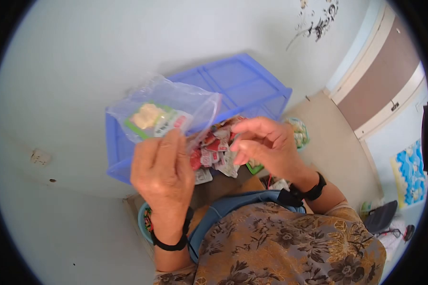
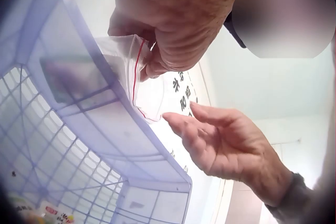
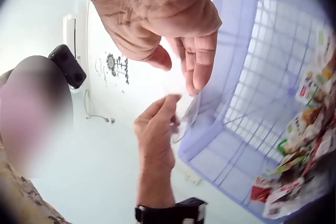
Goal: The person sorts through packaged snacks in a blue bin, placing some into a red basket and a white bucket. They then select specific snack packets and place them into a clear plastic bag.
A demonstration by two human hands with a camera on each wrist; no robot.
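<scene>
A clear zip bag (image 1: 195,97) holds a green-edged packet with pale food (image 1: 150,116). My left hand (image 1: 161,168) pinches the bag by its edge; in the left wrist view the left hand (image 2: 168,19) grips it beside the red zip line (image 2: 137,71). My right hand (image 1: 271,145) is raised to the right of the bag, fingers loosely bent, thumb apart, holding nothing. In the right wrist view the right hand (image 3: 163,24) has its fingertips close to the bag (image 3: 189,119); whether they touch it I cannot tell.
A blue plastic crate (image 1: 238,76) stands behind the hands against the wall, with many small packets (image 1: 214,152) in it. A bowl (image 1: 145,223) of small colourful items is at the lower left, and a round container (image 1: 299,133) is at the right. A door is at the far right.
</scene>
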